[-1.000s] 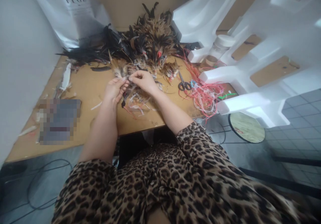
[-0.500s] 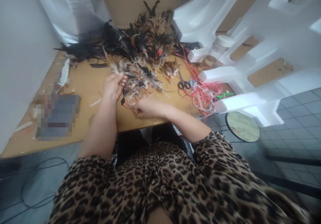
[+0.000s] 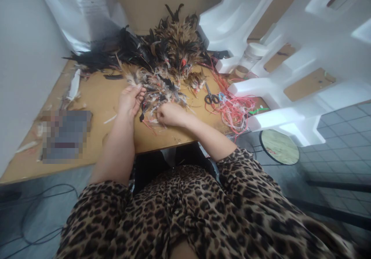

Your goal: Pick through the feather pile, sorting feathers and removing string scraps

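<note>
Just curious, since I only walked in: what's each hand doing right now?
Left hand: closed, pinching feathers.
Right hand: curled closed; whether it holds anything cannot be told.

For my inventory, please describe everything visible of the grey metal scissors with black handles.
The grey metal scissors lie on the yellowish table, tip pointing away from the person. Two black ring handles show; the blades look nearly shut. Tangled pink and white strips lie beside them; the right hand is apart.
</note>
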A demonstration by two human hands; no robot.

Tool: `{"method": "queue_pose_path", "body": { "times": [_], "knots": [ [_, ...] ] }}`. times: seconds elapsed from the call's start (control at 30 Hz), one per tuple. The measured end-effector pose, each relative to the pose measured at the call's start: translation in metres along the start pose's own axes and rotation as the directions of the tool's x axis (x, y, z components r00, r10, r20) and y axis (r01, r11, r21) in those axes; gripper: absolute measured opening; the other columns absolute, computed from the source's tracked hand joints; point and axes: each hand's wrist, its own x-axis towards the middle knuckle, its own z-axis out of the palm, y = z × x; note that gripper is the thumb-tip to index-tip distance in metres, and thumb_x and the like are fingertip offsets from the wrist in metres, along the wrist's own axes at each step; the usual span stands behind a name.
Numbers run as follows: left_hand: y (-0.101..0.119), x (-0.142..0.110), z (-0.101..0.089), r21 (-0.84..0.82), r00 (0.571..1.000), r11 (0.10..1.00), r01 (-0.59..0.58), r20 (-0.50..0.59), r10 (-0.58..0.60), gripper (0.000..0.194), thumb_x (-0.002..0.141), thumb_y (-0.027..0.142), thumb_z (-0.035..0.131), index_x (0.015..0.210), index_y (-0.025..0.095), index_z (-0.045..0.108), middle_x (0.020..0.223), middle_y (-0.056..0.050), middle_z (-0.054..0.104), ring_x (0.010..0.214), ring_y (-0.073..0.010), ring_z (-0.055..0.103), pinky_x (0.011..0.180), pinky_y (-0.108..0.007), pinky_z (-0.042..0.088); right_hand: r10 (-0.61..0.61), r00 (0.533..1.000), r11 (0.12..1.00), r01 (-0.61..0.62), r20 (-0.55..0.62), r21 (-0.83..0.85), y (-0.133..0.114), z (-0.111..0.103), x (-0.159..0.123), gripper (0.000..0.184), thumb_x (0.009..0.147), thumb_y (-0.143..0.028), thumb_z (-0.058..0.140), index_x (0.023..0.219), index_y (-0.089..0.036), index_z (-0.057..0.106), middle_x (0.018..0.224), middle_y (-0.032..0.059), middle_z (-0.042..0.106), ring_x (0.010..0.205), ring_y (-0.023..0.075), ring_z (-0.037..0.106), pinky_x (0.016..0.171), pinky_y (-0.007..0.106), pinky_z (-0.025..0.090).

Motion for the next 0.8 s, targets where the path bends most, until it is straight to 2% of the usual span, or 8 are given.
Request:
{"method": "queue_pose_path", "body": {
  "times": [0.17, 0.27, 0.4, 0.5, 0.67, 0.8],
  "knots": [
    [0.001, -0.001, 0.001, 0.013, 1.000, 1.000, -0.001, -0.005, 0.001, 0.011, 0.074, 0.016, 0.066, 0.065, 0.013, 0.061, 0.058, 0.000, 0.063, 0.044, -0.0020, 0.052, 0.040, -0.009, 0.040, -0.112, 0.993, 0.983, 0.115, -0.026, 0.143, 0.013, -0.015, 0.005, 0.020, 0.076, -0.020, 0.049, 0.082, -0.014, 0.067, 0.082, 0.0030, 0.066, 0.070, 0.0098, 0.052, 0.065, 0.023, 0.032],
    [0.002, -0.002, 0.002, 0.018, 1.000, 1.000, 0.000, 0.002, 0.000, 0.011, 0.075, 0.016, 0.066, 0.065, 0.013, 0.061, 0.058, 0.000, 0.063, 0.044, -0.0021, 0.052, 0.040, -0.009, 0.040, -0.160, 0.987, 0.982, 0.162, -0.023, 0.100, 0.013, -0.011, 0.014, 0.022, 0.073, -0.019, 0.054, 0.090, -0.017, 0.067, 0.089, 0.0019, 0.066, 0.076, 0.0107, 0.053, 0.066, 0.023, 0.032],
    [0.002, -0.002, 0.002, 0.017, 1.000, 1.000, 0.009, 0.006, -0.009, 0.012, 0.075, 0.015, 0.066, 0.065, 0.013, 0.061, 0.059, 0.000, 0.063, 0.044, -0.0019, 0.052, 0.040, -0.009, 0.040, -0.114, 0.993, 0.993, 0.114, -0.005, -0.032, 0.009, 0.000, 0.026, 0.019, 0.075, -0.018, 0.051, 0.085, -0.016, 0.067, 0.095, 0.0061, 0.066, 0.081, 0.0136, 0.054, 0.068, 0.024, 0.032],
    [0.002, -0.002, 0.001, 0.005, 1.000, 1.000, 0.018, -0.012, -0.018, 0.011, 0.075, 0.016, 0.067, 0.066, 0.014, 0.060, 0.060, 0.000, 0.063, 0.043, -0.0017, 0.052, 0.040, -0.009, 0.040, -0.107, 0.993, 0.994, 0.107, -0.054, -0.003, 0.015, -0.004, 0.033, 0.020, 0.078, -0.018, 0.046, 0.082, -0.013, 0.065, 0.090, 0.0074, 0.066, 0.076, 0.0128, 0.053, 0.068, 0.024, 0.033],
    [0.004, -0.001, 0.001, -0.040, 1.000, 0.999, 0.026, -0.016, -0.027, 0.011, 0.075, 0.015, 0.066, 0.066, 0.013, 0.060, 0.060, 0.000, 0.063, 0.044, -0.0011, 0.052, 0.041, -0.008, 0.039, -0.209, 0.965, 0.966, 0.230, -0.161, 0.122, 0.030, -0.021, 0.036, 0.019, 0.076, -0.019, 0.048, 0.082, -0.011, 0.064, 0.084, 0.0052, 0.064, 0.074, 0.0107, 0.050, 0.070, 0.024, 0.034],
    [0.007, -0.003, 0.003, -0.071, 0.999, 0.997, 0.028, -0.017, -0.030, 0.012, 0.076, 0.014, 0.066, 0.065, 0.013, 0.059, 0.059, 0.001, 0.062, 0.044, -0.0008, 0.052, 0.040, -0.008, 0.038, -0.265, 0.964, 0.961, 0.267, -0.035, 0.077, 0.022, -0.018, 0.028, 0.017, 0.075, -0.022, 0.053, 0.083, -0.014, 0.065, 0.091, 0.0055, 0.064, 0.077, 0.0119, 0.051, 0.069, 0.024, 0.034]
  ]
}}
